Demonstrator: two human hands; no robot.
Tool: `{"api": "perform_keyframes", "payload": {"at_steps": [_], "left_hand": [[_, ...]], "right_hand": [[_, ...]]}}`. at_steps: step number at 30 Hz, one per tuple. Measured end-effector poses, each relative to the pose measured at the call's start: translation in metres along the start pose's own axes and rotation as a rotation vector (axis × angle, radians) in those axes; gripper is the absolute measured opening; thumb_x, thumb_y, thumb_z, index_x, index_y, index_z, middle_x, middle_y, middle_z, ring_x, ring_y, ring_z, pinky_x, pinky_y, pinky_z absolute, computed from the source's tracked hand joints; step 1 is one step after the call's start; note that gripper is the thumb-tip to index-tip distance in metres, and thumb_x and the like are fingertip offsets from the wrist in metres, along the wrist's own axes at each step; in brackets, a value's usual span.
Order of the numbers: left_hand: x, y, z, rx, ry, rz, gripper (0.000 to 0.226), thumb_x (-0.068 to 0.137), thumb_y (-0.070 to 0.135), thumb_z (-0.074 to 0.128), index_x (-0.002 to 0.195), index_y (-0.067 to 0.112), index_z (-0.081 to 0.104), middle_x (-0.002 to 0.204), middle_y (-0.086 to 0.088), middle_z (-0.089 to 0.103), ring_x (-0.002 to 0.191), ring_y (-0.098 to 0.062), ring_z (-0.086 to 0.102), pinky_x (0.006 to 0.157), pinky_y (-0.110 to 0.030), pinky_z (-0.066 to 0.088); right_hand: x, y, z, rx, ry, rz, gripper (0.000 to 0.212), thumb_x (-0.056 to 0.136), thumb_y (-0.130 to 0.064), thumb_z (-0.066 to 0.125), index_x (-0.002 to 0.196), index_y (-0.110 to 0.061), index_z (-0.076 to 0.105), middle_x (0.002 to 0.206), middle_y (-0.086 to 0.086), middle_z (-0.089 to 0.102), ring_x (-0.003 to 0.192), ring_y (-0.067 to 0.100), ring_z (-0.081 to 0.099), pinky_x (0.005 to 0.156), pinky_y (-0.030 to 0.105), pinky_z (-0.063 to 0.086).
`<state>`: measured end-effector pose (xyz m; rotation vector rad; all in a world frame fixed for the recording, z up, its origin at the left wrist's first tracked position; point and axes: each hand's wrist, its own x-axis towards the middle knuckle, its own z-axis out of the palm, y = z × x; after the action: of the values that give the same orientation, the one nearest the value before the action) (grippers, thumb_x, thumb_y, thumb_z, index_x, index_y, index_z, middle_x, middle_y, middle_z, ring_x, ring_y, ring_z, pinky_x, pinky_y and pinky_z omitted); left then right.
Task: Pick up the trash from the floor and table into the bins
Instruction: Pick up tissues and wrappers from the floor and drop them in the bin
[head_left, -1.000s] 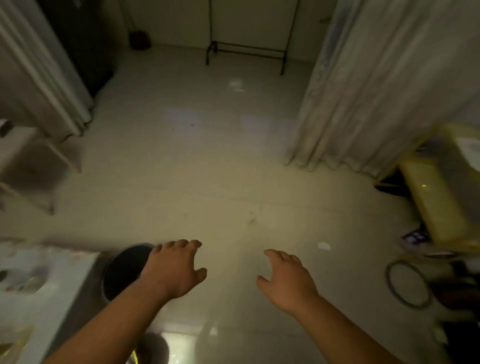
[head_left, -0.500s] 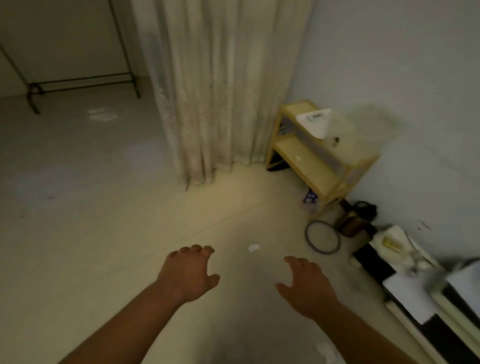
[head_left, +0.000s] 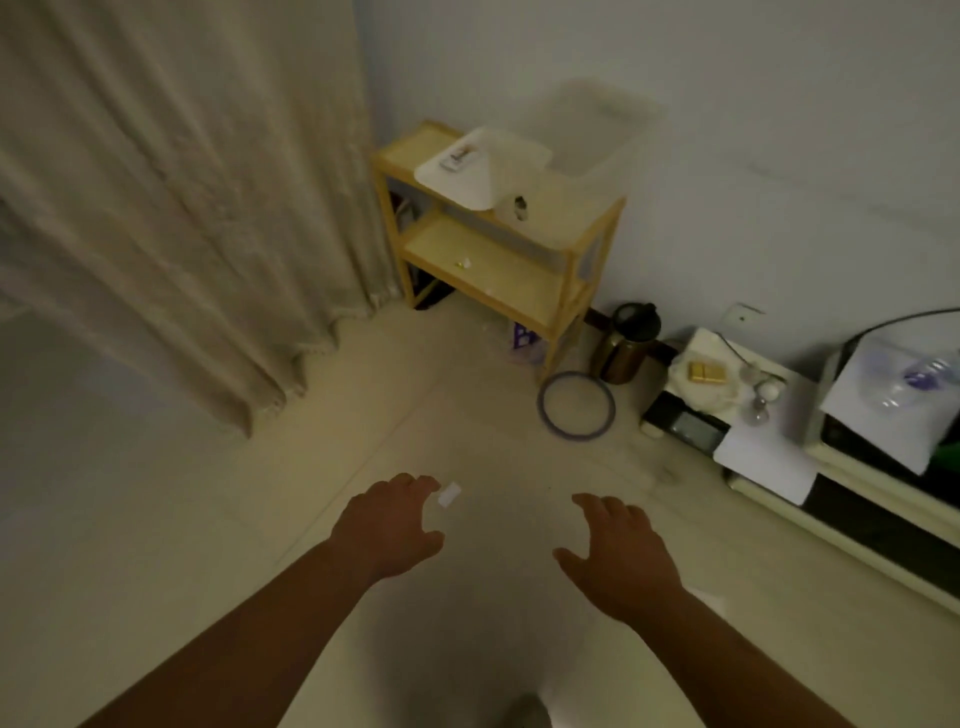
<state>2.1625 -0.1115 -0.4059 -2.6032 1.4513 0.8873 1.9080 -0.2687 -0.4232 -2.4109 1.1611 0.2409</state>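
A small white scrap of paper (head_left: 449, 494) lies on the pale floor, just past the fingertips of my left hand (head_left: 390, 525). That hand hovers palm down with relaxed fingers and holds nothing. My right hand (head_left: 621, 553) is spread the same way to the right, empty, well apart from the scrap. A purple wrapper (head_left: 524, 338) lies on the floor under the yellow shelf (head_left: 488, 270). Small bits of litter (head_left: 463, 264) sit on the shelf's lower board. No bin is in view.
A long curtain (head_left: 197, 218) hangs at the left. A dark ring (head_left: 576, 405) lies on the floor beside a brown kettle (head_left: 626, 343). A low black-and-white cabinet (head_left: 810, 467) with papers, a plastic bag and small items runs along the right wall.
My view swung right, from the open floor and dark bin to the corner with the shelf. Both hands stayed out in front, and the left one is now nearer the white scrap.
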Motion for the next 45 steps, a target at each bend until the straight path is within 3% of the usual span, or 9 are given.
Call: {"api": "perform_keyframes", "payload": {"at_steps": [5, 12, 21, 26, 31, 35, 38, 41, 45], "left_hand": [[0.097, -0.025, 0.041, 0.001, -0.071, 0.024, 0.072, 0.082, 0.057, 0.064, 0.145, 0.035, 0.036, 0.139, 0.004, 0.050, 0.119, -0.022, 0.054, 0.094, -0.037, 0.047], [0.260, -0.105, 0.161, -0.024, -0.130, 0.037, 0.079, 0.084, 0.052, 0.067, 0.150, 0.031, 0.031, 0.147, -0.001, 0.044, 0.125, -0.025, 0.050, 0.100, -0.036, 0.043], [0.436, -0.162, 0.354, 0.035, -0.269, 0.103, 0.092, 0.078, 0.051, 0.072, 0.153, 0.030, 0.024, 0.146, -0.007, 0.041, 0.125, -0.031, 0.051, 0.102, -0.041, 0.045], [0.512, -0.179, 0.429, 0.106, -0.223, 0.136, 0.091, 0.072, 0.047, 0.077, 0.151, 0.036, 0.032, 0.142, -0.008, 0.042, 0.120, -0.035, 0.055, 0.098, -0.040, 0.049], [0.531, -0.197, 0.475, 0.191, -0.203, 0.084, 0.086, 0.066, 0.054, 0.077, 0.140, 0.035, 0.037, 0.133, -0.006, 0.038, 0.108, -0.035, 0.053, 0.089, -0.040, 0.051], [0.530, -0.204, 0.490, 0.144, -0.137, 0.080, 0.083, 0.064, 0.041, 0.081, 0.136, 0.035, 0.040, 0.130, -0.004, 0.036, 0.103, -0.034, 0.053, 0.085, -0.040, 0.052], [0.534, -0.204, 0.493, 0.074, -0.123, 0.105, 0.067, 0.069, 0.030, 0.078, 0.129, 0.027, 0.048, 0.124, -0.006, 0.040, 0.094, -0.035, 0.060, 0.081, -0.039, 0.052], [0.533, -0.198, 0.496, -0.017, -0.080, 0.137, 0.042, 0.080, 0.033, 0.072, 0.117, 0.022, 0.055, 0.114, -0.003, 0.044, 0.091, -0.033, 0.062, 0.076, -0.035, 0.049], [0.528, -0.169, 0.485, -0.124, -0.036, 0.259, 0.038, 0.076, 0.027, 0.074, 0.111, 0.023, 0.060, 0.108, 0.003, 0.044, 0.092, -0.026, 0.061, 0.076, -0.030, 0.047]], "right_hand": [[0.061, 0.010, 0.053, 0.035, -0.016, 0.030, 0.077, 0.081, -0.069, 0.052, 0.146, -0.035, 0.027, 0.146, -0.003, 0.044, 0.132, 0.023, 0.039, 0.103, 0.041, 0.043], [0.172, 0.033, 0.185, 0.059, 0.018, 0.060, 0.078, 0.081, -0.065, 0.052, 0.147, -0.035, 0.024, 0.144, -0.004, 0.045, 0.132, 0.022, 0.038, 0.103, 0.040, 0.043], [0.255, 0.120, 0.385, 0.069, -0.015, 0.139, 0.078, 0.078, -0.059, 0.055, 0.145, -0.038, 0.022, 0.142, -0.007, 0.046, 0.129, 0.019, 0.040, 0.101, 0.037, 0.044], [0.285, 0.173, 0.462, 0.022, -0.055, 0.138, 0.078, 0.075, -0.059, 0.050, 0.146, -0.038, 0.022, 0.145, -0.006, 0.043, 0.132, 0.020, 0.036, 0.103, 0.038, 0.043], [0.315, 0.203, 0.497, -0.005, -0.047, 0.113, 0.077, 0.077, -0.059, 0.049, 0.146, -0.038, 0.021, 0.148, -0.004, 0.039, 0.134, 0.022, 0.032, 0.106, 0.040, 0.040], [0.331, 0.207, 0.512, -0.026, -0.048, 0.072, 0.077, 0.078, -0.060, 0.047, 0.146, -0.036, 0.023, 0.147, -0.003, 0.039, 0.134, 0.023, 0.031, 0.105, 0.041, 0.040], [0.335, 0.204, 0.519, -0.028, -0.057, 0.053, 0.076, 0.078, -0.061, 0.046, 0.146, -0.036, 0.022, 0.147, -0.004, 0.038, 0.134, 0.022, 0.030, 0.105, 0.041, 0.039], [0.338, 0.206, 0.519, -0.023, -0.065, 0.045, 0.076, 0.077, -0.059, 0.046, 0.146, -0.036, 0.023, 0.146, -0.003, 0.039, 0.133, 0.023, 0.030, 0.104, 0.041, 0.040], [0.340, 0.225, 0.500, -0.002, -0.059, 0.048, 0.076, 0.078, -0.055, 0.049, 0.147, -0.034, 0.027, 0.146, -0.002, 0.040, 0.132, 0.024, 0.031, 0.105, 0.041, 0.040]]}}
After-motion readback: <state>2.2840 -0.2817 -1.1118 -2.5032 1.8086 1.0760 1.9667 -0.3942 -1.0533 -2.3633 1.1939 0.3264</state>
